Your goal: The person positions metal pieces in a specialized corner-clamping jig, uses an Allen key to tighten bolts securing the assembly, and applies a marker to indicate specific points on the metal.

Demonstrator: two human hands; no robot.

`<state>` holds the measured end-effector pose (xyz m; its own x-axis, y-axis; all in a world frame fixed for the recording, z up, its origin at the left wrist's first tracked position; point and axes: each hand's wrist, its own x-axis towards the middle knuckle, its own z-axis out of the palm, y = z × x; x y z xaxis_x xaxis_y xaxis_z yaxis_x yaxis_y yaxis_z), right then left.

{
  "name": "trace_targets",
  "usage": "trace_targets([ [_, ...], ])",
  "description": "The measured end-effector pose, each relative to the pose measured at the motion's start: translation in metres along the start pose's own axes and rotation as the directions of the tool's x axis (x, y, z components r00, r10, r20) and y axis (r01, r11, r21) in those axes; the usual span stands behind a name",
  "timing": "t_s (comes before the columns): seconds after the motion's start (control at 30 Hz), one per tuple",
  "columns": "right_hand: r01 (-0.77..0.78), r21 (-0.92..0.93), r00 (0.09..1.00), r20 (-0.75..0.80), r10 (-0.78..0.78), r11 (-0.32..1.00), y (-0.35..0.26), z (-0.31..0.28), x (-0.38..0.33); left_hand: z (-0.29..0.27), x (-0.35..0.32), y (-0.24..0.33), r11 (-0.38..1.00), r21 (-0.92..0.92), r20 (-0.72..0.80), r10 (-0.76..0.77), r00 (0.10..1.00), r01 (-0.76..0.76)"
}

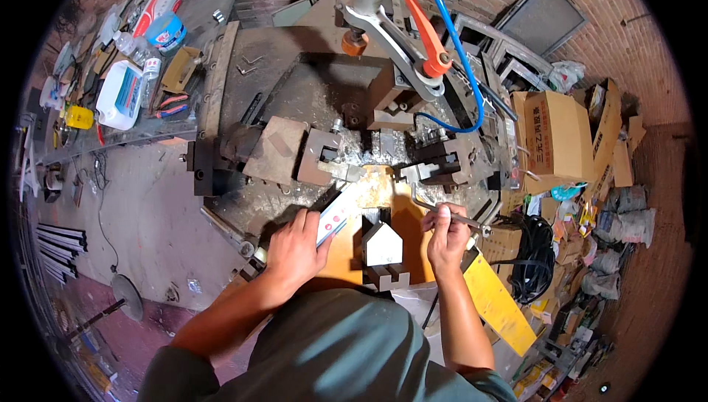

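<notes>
My left hand [293,251] is closed around a pale, flat-sided profile [339,216] with red round marks. Its far end reaches the clamp jaws at the middle of a metal machine table [284,52]. On the right, my right hand [448,238] grips a thin dark metal rod [466,220], whose bent near-left end lies close to the right clamp jaw [419,172]. Between my hands stands a pale house-shaped metal block [383,245]. The left clamp jaw [343,171] faces the right one, with bright shavings around both.
Above the machine hangs an arm with an orange lever [422,29] and a blue hose [472,81]. Bottles and pliers [173,105] crowd the left bench. Cardboard boxes [553,136], a black cable coil [532,262] and a yellow board [501,306] lie right.
</notes>
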<state>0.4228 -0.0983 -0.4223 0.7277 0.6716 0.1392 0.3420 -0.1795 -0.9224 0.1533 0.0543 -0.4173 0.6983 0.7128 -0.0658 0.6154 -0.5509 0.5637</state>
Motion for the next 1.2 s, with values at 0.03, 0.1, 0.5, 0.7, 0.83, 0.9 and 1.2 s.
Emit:
trace_targets([
  [0.03, -0.079, -0.002, 0.996, -0.029, 0.079, 0.997, 0.015, -0.009, -0.011, -0.001, 0.003, 0.002, 1.000, -0.004, 0.024, -0.008, 1.000, 0.009],
  [0.1, -0.162, 0.028, 0.983, -0.080, 0.164, 0.986, 0.050, -0.027, -0.036, 0.001, 0.010, 0.005, 1.000, 0.005, 0.015, -0.004, 1.000, 0.004],
  [0.5, -0.205, 0.035, 0.954, -0.215, 0.207, 0.978, 0.091, -0.029, -0.056, 0.014, 0.021, -0.001, 0.980, 0.181, -0.078, 0.095, 0.992, -0.080],
  [0.7, -0.066, -0.068, 0.980, -0.192, 0.052, 0.996, 0.067, -0.033, -0.052, 0.016, 0.025, 0.010, 0.973, 0.224, -0.059, 0.066, 0.996, -0.051],
  [0.83, -0.055, -0.010, 0.984, -0.171, 0.052, 0.998, 0.065, -0.029, -0.051, 0.010, 0.023, 0.021, 0.959, 0.284, -0.094, 0.037, 0.995, -0.009],
  [0.9, -0.010, -0.011, 0.985, -0.172, 0.008, 1.000, 0.067, -0.030, -0.049, 0.011, 0.020, 0.024, 0.956, 0.293, -0.102, -0.001, 0.995, 0.031],
  [1.2, -0.004, 0.117, 0.989, -0.149, 0.021, 0.993, 0.065, -0.038, -0.045, 0.023, 0.027, 0.025, 0.891, 0.452, -0.095, 0.002, 0.996, 0.041],
])
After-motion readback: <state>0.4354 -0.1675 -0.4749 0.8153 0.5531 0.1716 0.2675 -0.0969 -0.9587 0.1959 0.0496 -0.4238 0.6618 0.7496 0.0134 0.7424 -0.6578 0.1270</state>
